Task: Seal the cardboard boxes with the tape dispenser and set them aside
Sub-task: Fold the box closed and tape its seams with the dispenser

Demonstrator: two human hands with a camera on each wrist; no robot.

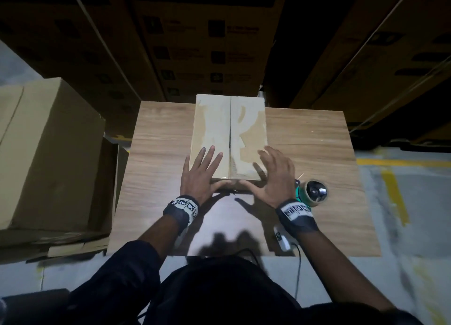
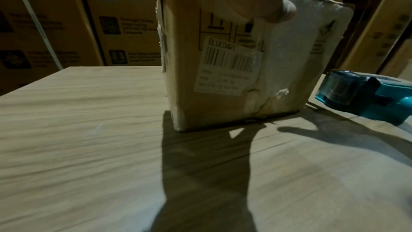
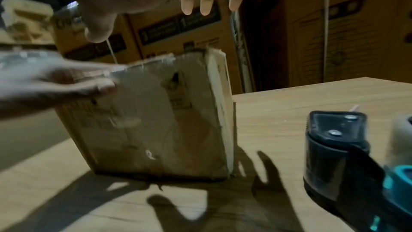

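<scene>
Box sits on the wooden table, flaps closed, seam bare of fresh tape. Your left hand lies flat on the box's near left corner, fingers straight, thumb on its front face. Your right hand is spread, loosely curved over the near right corner, gripping nothing. Teal tape dispenser lies just right of the box.
</scene>
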